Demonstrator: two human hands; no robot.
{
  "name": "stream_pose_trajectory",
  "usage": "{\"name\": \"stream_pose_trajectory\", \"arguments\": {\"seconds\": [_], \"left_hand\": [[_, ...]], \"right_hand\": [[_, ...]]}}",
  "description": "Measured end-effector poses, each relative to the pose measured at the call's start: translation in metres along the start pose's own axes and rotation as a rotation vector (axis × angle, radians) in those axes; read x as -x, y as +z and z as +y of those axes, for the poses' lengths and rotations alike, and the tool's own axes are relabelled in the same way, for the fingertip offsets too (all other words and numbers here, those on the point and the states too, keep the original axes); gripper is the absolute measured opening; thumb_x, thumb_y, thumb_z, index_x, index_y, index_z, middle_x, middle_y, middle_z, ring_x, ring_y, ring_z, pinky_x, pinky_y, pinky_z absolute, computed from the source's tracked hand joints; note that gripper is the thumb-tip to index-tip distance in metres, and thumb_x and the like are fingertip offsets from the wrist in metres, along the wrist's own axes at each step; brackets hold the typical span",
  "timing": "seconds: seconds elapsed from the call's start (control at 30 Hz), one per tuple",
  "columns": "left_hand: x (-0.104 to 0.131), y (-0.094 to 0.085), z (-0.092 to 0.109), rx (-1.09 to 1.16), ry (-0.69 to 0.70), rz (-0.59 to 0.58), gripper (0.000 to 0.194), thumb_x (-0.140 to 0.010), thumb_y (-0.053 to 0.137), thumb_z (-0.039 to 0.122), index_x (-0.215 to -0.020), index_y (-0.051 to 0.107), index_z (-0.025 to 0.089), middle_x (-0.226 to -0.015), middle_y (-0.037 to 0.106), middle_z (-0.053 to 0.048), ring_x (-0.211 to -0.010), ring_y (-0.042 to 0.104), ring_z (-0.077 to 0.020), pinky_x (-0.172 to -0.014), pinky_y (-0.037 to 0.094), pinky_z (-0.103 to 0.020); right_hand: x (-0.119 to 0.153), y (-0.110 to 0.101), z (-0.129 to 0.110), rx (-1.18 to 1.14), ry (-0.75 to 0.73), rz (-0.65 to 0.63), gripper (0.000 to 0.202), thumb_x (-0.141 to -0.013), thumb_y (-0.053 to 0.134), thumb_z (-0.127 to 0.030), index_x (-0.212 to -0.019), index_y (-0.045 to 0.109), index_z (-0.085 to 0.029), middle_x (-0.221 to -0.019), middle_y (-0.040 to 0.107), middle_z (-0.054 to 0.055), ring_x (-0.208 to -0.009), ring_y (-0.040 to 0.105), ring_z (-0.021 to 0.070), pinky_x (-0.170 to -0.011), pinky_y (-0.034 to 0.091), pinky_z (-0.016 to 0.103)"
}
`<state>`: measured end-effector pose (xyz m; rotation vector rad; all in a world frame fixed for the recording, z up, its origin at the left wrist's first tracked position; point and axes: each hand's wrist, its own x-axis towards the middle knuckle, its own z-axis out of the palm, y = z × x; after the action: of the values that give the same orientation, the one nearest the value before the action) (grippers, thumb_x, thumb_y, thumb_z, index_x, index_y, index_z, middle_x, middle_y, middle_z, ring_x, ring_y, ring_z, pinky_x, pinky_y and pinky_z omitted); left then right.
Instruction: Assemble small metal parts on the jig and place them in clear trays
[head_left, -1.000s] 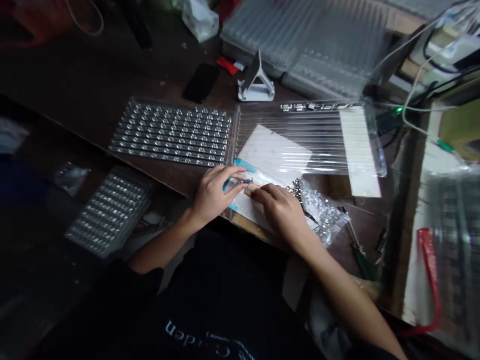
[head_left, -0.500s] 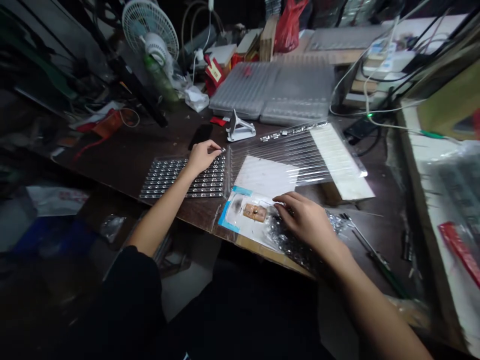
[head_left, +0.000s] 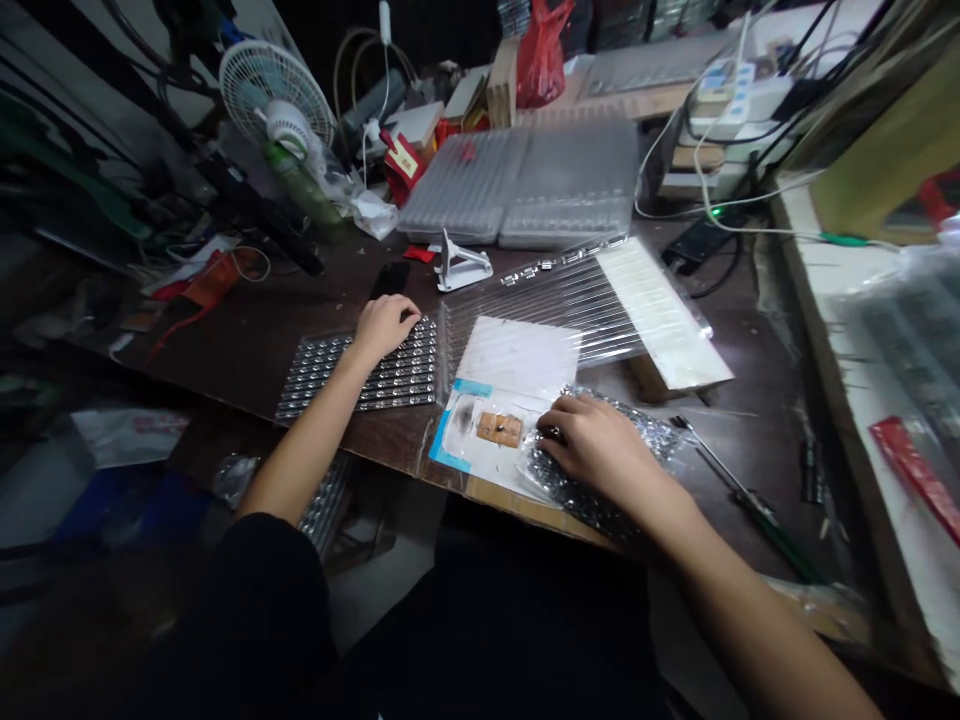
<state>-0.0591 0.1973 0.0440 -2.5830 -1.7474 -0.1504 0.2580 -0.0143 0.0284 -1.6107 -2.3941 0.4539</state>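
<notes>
My left hand is over the upper right of a clear tray holding rows of small shiny metal pieces. Its fingers are bent together at the tray's far edge, and whatever they pinch is hidden. My right hand rests with curled fingers on a heap of loose shiny metal pieces; I cannot make out what lies between its fingertips. To its left, a small wooden block sits on a white board edged with blue tape.
A ridged clear tray lid lies beyond the board, under a white strip. Behind stand a white phone stand and stacked clear trays. A green-handled tool lies at right, a fan at back left.
My left hand has drawn slightly back over the tray, and the shiny piece at its fingertips no longer shows. My right hand has lowered onto the heap, its fingers more curled. The view has shifted slightly.
</notes>
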Motion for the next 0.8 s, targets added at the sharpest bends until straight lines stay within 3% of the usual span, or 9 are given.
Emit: {"name": "stream_pose_trajectory", "arguments": {"seconds": [0.13, 0.23, 0.43, 0.6, 0.8], "left_hand": [[-0.002, -0.012, 0.002, -0.109, -0.013, -0.079, 0.020, -0.092, 0.055, 0.027, -0.099, 0.073, 0.021, -0.113, 0.072, -0.009, -0.106, 0.064, -0.0296, -0.096, 0.045, -0.043], [-0.008, -0.019, 0.013, -0.127, 0.001, -0.058, 0.023, -0.092, 0.055, 0.027, -0.105, 0.072, 0.021, -0.116, 0.072, -0.010, -0.107, 0.064, -0.0306, -0.096, 0.046, -0.043], [-0.041, -0.010, 0.081, 0.149, 0.179, 0.050, 0.022, -0.094, 0.057, 0.025, -0.109, 0.072, 0.022, -0.119, 0.072, -0.008, -0.110, 0.065, -0.0258, -0.098, 0.047, -0.038], [-0.067, 0.009, 0.129, 0.154, 0.232, 0.156, 0.025, -0.093, 0.061, 0.024, -0.115, 0.068, 0.017, -0.121, 0.068, -0.013, -0.114, 0.061, -0.0287, -0.099, 0.046, -0.040], [-0.064, 0.015, 0.133, 0.241, 0.190, 0.196, 0.011, -0.092, 0.062, 0.019, -0.101, 0.067, 0.016, -0.105, 0.070, -0.012, -0.103, 0.063, -0.0278, -0.095, 0.046, -0.040]], "right_hand": [[0.000, -0.002, -0.004, 0.011, 0.008, -0.035, 0.009, -0.088, 0.066, -0.019, -0.090, 0.075, -0.019, -0.092, 0.073, 0.010, -0.086, 0.065, 0.0240, -0.074, 0.045, 0.034], [0.000, -0.003, -0.008, 0.034, 0.018, -0.041, 0.015, -0.091, 0.059, -0.015, -0.087, 0.074, -0.017, -0.090, 0.073, 0.010, -0.081, 0.066, 0.0230, -0.071, 0.044, 0.033], [0.001, -0.003, -0.006, -0.099, 0.038, -0.041, 0.016, -0.094, 0.057, -0.016, -0.089, 0.072, -0.019, -0.091, 0.073, 0.007, -0.081, 0.067, 0.0213, -0.067, 0.043, 0.030], [-0.001, -0.003, 0.002, -0.303, 0.027, 0.047, 0.020, -0.097, 0.053, -0.016, -0.103, 0.072, -0.018, -0.103, 0.072, 0.009, -0.091, 0.067, 0.0194, -0.080, 0.047, 0.029], [-0.005, 0.002, 0.007, -0.379, 0.055, 0.163, 0.021, -0.099, 0.048, -0.018, -0.096, 0.069, -0.016, -0.098, 0.070, 0.010, -0.089, 0.065, 0.0197, -0.081, 0.049, 0.031]]}}
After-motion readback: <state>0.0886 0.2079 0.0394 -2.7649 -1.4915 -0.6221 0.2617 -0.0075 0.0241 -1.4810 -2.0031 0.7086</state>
